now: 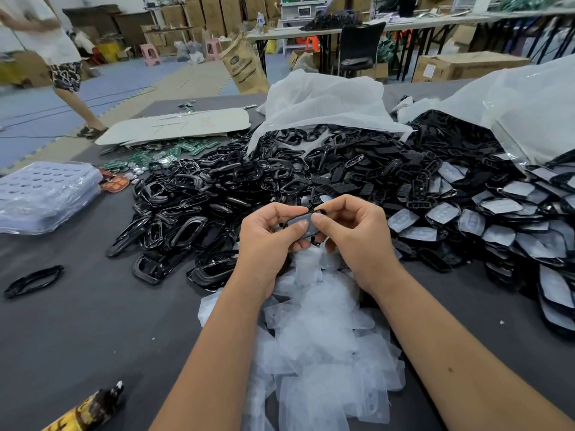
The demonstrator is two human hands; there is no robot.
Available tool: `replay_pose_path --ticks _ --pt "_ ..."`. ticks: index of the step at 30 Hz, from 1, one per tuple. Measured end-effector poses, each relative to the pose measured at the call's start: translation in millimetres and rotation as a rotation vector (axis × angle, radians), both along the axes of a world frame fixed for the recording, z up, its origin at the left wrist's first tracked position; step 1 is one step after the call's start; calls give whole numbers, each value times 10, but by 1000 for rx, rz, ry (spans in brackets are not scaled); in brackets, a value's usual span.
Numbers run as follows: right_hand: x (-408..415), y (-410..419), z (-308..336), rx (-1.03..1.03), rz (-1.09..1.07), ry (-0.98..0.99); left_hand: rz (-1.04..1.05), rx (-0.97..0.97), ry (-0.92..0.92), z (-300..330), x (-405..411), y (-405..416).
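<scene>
Partly hidden, black part (303, 227) pinched by both hands' fingers (300, 226).

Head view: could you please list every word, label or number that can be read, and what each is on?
Nothing reads clearly.
White board: faint orange handwriting, illegible.
Brown sack: dark oval logo and print, blurred.
Brown container: yellow lettering, blurred and cut off.
Held black part: no print seen.
</scene>
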State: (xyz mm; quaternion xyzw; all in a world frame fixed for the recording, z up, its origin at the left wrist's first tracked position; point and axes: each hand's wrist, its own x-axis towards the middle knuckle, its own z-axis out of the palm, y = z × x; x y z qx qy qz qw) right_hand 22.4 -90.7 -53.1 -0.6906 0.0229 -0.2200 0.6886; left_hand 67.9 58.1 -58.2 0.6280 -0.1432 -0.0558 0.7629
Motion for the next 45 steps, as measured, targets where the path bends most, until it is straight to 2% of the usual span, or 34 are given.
replay_pose_path --ticks 5,11,22,34,45 --pt "3 14 -15 -25 -5 -24 -37 -28 -1 -13 22 -7" --pt "53 33 -88 -215 -127 -2 5 11 3 -31 44 -14" --pt "49 70 -76 -379 -236 14 26 44 5 -29 47 -27" --pt "52 23 -57 -101 -13 40 44 12 48 -18 58 7" --pt "28 41 -61 -278 -85 -17 -14 -15 91 37 25 15"
